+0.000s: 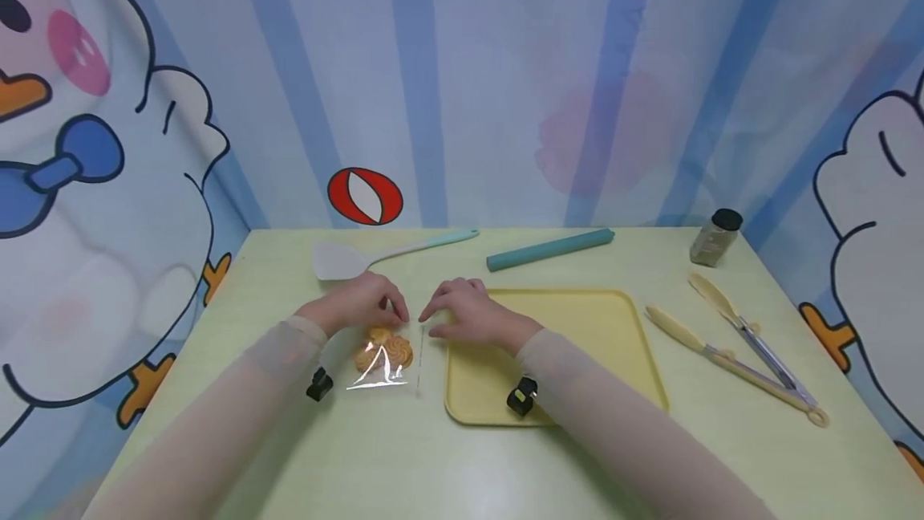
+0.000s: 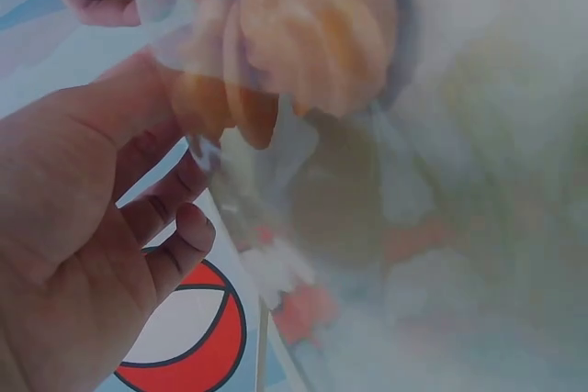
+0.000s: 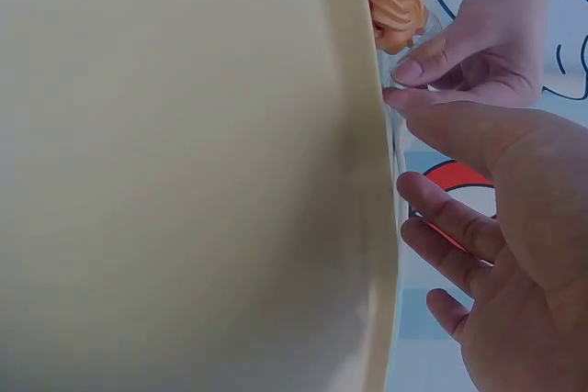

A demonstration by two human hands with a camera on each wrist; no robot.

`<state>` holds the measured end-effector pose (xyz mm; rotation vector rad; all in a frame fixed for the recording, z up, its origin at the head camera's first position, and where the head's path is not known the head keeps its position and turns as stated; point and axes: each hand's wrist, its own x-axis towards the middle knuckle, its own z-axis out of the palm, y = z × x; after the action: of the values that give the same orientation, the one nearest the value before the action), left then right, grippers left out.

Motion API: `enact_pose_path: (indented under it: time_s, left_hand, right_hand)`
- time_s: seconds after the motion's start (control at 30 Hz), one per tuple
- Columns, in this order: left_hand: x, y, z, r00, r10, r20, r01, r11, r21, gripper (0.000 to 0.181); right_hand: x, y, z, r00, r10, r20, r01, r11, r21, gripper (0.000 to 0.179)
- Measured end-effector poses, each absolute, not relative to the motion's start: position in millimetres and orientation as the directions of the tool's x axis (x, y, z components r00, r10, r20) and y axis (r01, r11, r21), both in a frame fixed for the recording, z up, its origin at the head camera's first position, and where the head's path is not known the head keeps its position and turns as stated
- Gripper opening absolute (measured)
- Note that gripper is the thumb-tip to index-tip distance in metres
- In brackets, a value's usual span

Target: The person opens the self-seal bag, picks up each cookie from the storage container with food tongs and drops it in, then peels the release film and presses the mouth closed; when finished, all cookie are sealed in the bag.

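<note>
A clear plastic bag with several swirl-shaped golden cookies lies on the table, left of the yellow tray. My left hand pinches the bag at its far end, as the right wrist view also shows. In the left wrist view, the film and a cookie lie close to the camera and overlap the thumb. My right hand hovers over the tray's left corner, fingers parted and loosely bent. Its thumb and index fingertips are right by the bag's sealed-looking edge, with a gap between them.
At the back lie a spatula with a pale blade and a teal stick-like roll. A black-lidded jar stands at the back right corner. Open tongs lie right of the tray. A printed curtain borders the table's back.
</note>
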<state>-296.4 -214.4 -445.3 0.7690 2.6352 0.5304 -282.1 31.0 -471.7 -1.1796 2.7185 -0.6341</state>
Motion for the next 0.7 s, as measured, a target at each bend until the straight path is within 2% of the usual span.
enact_pose_path:
  time_s: [0.37,0.7]
  left_hand:
    - [-304,-209,-452,-0.805,0.527,-0.271,0.391,0.816,0.426,0.012]
    - [-309,-206,-453,-0.812,0.513,-0.279,0.396,0.835,0.382,0.012]
  right_hand:
    - [-288,21,-474,-0.693,-0.72,0.031,-0.67,0.628,-0.396,0.021]
    - [-289,16,-475,-0.686,-0.725,0.06,-0.687,0.619,-0.38,0.014]
